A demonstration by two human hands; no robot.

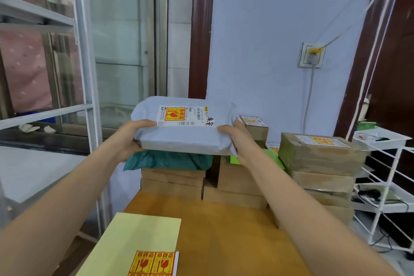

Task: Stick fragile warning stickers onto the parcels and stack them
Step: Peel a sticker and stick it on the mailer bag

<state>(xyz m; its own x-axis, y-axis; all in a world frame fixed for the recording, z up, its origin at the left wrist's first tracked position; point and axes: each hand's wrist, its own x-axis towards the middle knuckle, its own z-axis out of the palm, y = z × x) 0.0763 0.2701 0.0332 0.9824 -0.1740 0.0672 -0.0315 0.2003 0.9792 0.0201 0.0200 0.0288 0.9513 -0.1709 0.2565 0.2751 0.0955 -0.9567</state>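
A home parcel-packing room: stacked cardboard boxes (239,182), sliding window (121,29), wall socket (311,55).

Between the left hand (132,135) and right hand (235,139) sits a grey parcel (186,139) in smooth, faintly sheeny plastic film, with a matt paper label (186,116) and a glossy-looking red-and-yellow sticker (174,114) on top. Just below the hands lies a teal bag (170,160) of crinkled plastic on matt brown cardboard boxes (172,182). Right of the right hand, a box (320,154) seems wrapped in shiny clear tape. Nearer than the hands, the desk (224,231) is smooth orange-brown wood, bearing matt pale yellow paper (134,237).
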